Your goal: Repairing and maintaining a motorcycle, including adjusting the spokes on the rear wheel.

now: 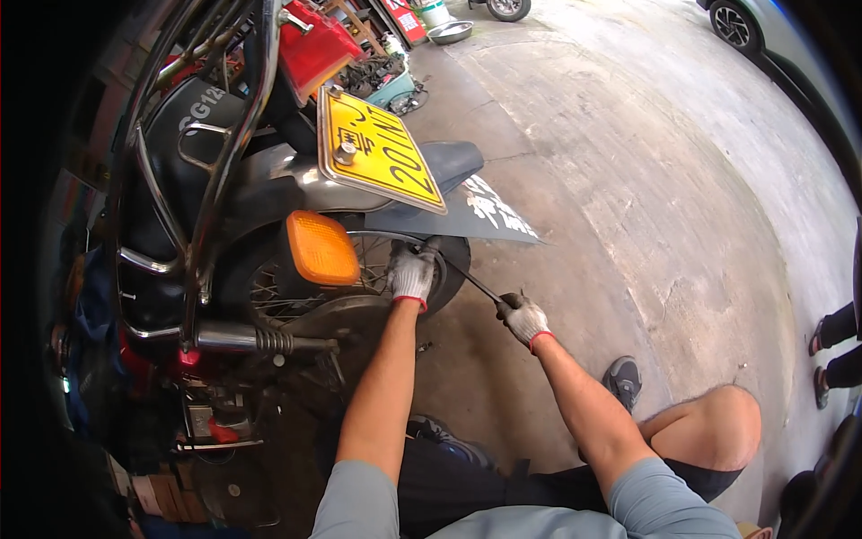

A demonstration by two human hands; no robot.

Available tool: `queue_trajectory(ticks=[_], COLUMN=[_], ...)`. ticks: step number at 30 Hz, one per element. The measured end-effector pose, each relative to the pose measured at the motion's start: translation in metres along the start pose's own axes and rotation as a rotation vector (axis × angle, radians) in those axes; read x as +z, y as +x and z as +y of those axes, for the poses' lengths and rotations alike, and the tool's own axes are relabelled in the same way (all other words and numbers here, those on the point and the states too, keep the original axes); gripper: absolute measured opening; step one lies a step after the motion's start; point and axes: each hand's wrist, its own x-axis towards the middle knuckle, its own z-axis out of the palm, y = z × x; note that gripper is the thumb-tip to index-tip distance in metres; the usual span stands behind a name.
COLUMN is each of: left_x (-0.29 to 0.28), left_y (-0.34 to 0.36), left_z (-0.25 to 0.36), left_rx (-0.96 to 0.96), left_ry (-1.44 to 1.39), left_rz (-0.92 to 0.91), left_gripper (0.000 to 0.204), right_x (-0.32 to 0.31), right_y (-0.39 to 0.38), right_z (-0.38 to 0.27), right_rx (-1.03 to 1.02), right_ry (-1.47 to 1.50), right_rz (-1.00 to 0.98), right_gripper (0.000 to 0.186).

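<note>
1. A long dark metal bar (471, 280) runs slantwise from the right hand (523, 318) up to the rear tyre (453, 260) of a motorcycle, its far tip meeting the tyre's edge just above the left hand (412, 274).
2. The right hand, in a white work glove with a red cuff, is closed around the bar's near end.
3. The left hand, gloved the same way, presses on the tyre beside the bar's tip, fingers curled over the rubber; whether it also grips the bar cannot be told.
4. Behind the left hand sits the spoked wheel (296, 292), and above it an orange indicator light (321, 248), a yellow number plate (377, 148) and a dark mudflap (476, 216).
5. Left of the hands, a chrome exhaust and spring (260, 340) run along the frame.
6. Far beyond the hands, a metal bowl (451, 32) stands on the concrete floor (646, 180); its contents cannot be made out.
7. Below the right hand, the person's bare knee (718, 422) and grey shoe (623, 379) rest on the floor.
</note>
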Motion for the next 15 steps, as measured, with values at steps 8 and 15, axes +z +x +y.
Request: queue_trajectory(ticks=[8, 15], left_x=[0.006, 0.016], left_y=[-0.007, -0.016], left_z=[-0.012, -0.017], left_rx=[-0.07, 0.013], left_ry=[0.179, 0.15], left_rz=[-0.21, -0.191], left_gripper=[0.057, 0.046], right_x=[0.002, 0.02], right_y=[-0.033, -0.032], right_z=[0.109, 0.153], right_rx=[0.267, 0.212], right_ry=[-0.61, -0.774], right_rz=[0.219, 0.293], right_gripper=[0.031, 0.027])
